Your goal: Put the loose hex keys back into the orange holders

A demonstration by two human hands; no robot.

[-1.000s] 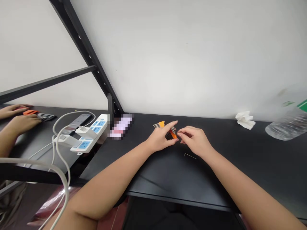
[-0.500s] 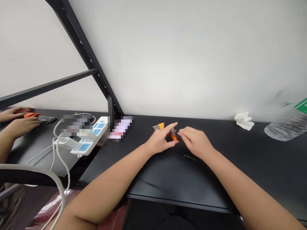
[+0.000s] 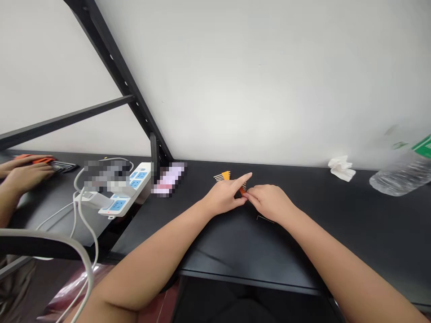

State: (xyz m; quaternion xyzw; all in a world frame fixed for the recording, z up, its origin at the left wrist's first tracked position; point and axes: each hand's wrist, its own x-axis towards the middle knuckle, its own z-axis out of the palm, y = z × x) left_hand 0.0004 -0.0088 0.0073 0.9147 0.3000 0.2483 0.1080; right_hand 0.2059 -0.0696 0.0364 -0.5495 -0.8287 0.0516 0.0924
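We look from the person's head, forward and down, rather near to the left hand [image 3: 222,197] and the right hand [image 3: 269,202], with the desk [image 3: 242,251] below and the wall [image 3: 256,94] behind.

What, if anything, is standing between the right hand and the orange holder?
Nothing visible: the right hand has its fingertips right at the orange holder, beside the thumb of the left hand. The thin bent key lies on the table, nearer the viewer, out of the way.

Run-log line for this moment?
left hand: holds orange holder | right hand: at orange holder | hex key: on table, near right hand | yellow holder: beyond left hand
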